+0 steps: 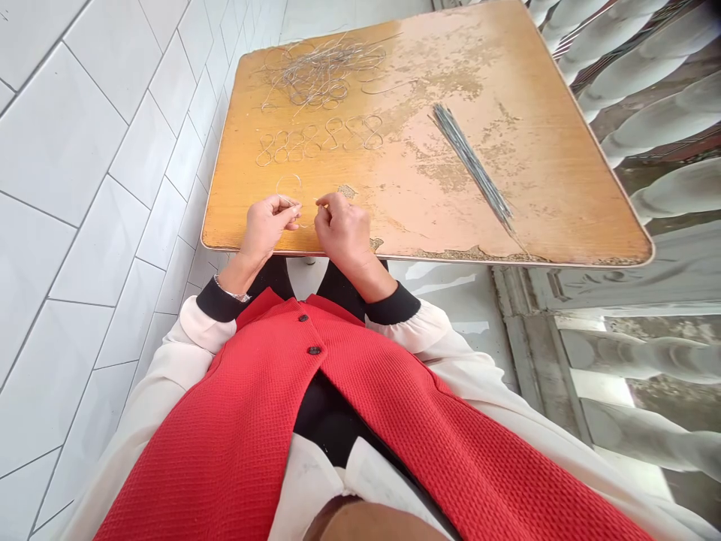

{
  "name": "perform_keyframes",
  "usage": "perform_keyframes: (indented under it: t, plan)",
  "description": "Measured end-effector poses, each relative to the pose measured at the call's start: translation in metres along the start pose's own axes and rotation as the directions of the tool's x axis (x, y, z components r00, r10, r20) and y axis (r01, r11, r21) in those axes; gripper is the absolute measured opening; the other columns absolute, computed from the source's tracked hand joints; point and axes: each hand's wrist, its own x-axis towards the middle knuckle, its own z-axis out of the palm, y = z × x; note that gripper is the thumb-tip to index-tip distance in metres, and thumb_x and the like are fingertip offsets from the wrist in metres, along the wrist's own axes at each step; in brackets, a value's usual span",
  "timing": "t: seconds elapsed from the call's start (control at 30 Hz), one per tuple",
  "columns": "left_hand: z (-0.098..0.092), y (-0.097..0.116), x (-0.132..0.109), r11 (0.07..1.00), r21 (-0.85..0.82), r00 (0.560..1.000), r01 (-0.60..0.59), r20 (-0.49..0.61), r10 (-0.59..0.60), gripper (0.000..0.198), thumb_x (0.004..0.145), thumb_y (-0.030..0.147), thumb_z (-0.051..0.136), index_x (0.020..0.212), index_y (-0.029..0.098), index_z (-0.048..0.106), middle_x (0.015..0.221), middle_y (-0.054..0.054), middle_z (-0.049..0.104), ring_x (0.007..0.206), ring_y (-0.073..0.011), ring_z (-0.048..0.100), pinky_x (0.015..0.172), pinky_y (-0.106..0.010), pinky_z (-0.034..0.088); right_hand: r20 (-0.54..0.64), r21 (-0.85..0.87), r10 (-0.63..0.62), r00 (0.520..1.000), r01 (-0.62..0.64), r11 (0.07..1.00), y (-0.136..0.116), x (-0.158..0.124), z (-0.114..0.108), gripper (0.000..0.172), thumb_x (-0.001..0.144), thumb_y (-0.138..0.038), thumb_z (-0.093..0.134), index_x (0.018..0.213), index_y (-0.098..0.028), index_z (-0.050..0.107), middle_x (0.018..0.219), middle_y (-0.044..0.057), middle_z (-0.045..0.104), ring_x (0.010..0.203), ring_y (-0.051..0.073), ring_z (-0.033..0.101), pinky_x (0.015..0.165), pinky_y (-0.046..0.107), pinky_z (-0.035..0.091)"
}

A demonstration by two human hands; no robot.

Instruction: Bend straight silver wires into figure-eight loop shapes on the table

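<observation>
Near the table's front edge, my left hand (271,221) pinches a thin wire (289,177) whose upper part curves into a loop above the fingers. Close by on its right, my right hand (345,225) has its fingers curled together at the wire's lower curve, which shows faintly between the hands. The fingertips partly hide the wire. Just beyond my hands lies a row of several wires bent into figure-eight shapes (321,139). Farther back is a tangled heap of bent wires (324,71).
A bundle of straight grey wires (473,165) lies slantwise on the right part of the worn wooden table (541,98). A white tiled wall (61,143) runs along the left side. White balusters (665,135) stand at the right, beyond the table edge.
</observation>
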Motion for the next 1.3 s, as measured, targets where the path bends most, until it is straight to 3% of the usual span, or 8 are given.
perform_keyframes:
  t: [0.23,0.4,0.6,0.87,1.07,1.3]
  plan:
    - [-0.004,0.006,0.003,0.999,-0.015,0.998,0.035,0.056,-0.034,0.019,0.088,0.009,0.069,0.070,0.014,0.064,0.066,0.003,0.062,0.063,-0.0045,0.058,0.060,-0.017,0.050,0.027,0.143,-0.020,0.999,0.016,0.990,0.000,0.004,-0.008,0.023,0.096,-0.024,0.048,0.106,-0.020,0.069,0.078,0.005,0.071,0.065,0.018,0.064,0.068,0.030,0.046]
    - [-0.004,0.006,0.002,1.000,0.018,0.997,0.007,0.075,-0.008,0.019,0.087,0.008,0.070,0.070,0.015,0.062,0.067,0.004,0.061,0.063,-0.0041,0.057,0.060,-0.016,0.049,0.008,0.112,-0.045,0.999,0.044,0.993,0.001,0.004,-0.005,0.028,0.096,-0.024,0.046,0.106,-0.019,0.072,0.074,0.005,0.070,0.063,0.018,0.063,0.066,0.030,0.046]
    - [-0.005,0.012,0.002,0.995,0.080,0.994,0.054,0.089,-0.061,0.016,0.090,0.011,0.068,0.075,0.015,0.065,0.069,0.003,0.064,0.063,-0.0040,0.057,0.061,-0.016,0.050,0.032,0.112,-0.084,0.996,0.080,0.990,-0.001,0.004,-0.007,0.034,0.100,-0.026,0.043,0.118,-0.020,0.071,0.076,0.005,0.072,0.065,0.019,0.065,0.067,0.030,0.047]
    - [-0.007,0.010,0.002,0.994,0.081,0.991,0.072,0.110,-0.080,0.012,0.091,0.016,0.069,0.080,0.015,0.069,0.071,0.002,0.067,0.063,-0.0039,0.058,0.061,-0.015,0.048,0.032,0.123,-0.096,0.995,0.092,0.988,0.001,0.010,-0.008,0.032,0.097,-0.025,0.047,0.113,-0.018,0.074,0.078,0.007,0.073,0.067,0.019,0.065,0.068,0.030,0.048]
    - [-0.003,0.007,0.003,0.997,0.025,0.993,0.070,0.092,-0.072,0.022,0.088,0.015,0.075,0.068,0.014,0.065,0.063,0.003,0.063,0.057,-0.0034,0.055,0.061,-0.017,0.050,-0.012,0.123,-0.088,0.996,0.088,0.988,0.001,0.011,0.002,0.030,0.096,-0.022,0.047,0.105,-0.020,0.075,0.085,0.008,0.074,0.077,0.021,0.066,0.075,0.032,0.050]
    - [-0.004,0.002,0.003,0.998,0.003,0.996,0.062,0.068,-0.062,0.021,0.087,0.025,0.079,0.073,0.015,0.067,0.066,0.002,0.067,0.060,-0.0041,0.058,0.064,-0.017,0.053,0.009,0.126,-0.100,0.995,0.098,0.987,-0.001,0.009,0.005,0.034,0.097,-0.022,0.045,0.110,-0.021,0.076,0.091,0.010,0.076,0.087,0.023,0.068,0.082,0.034,0.052]
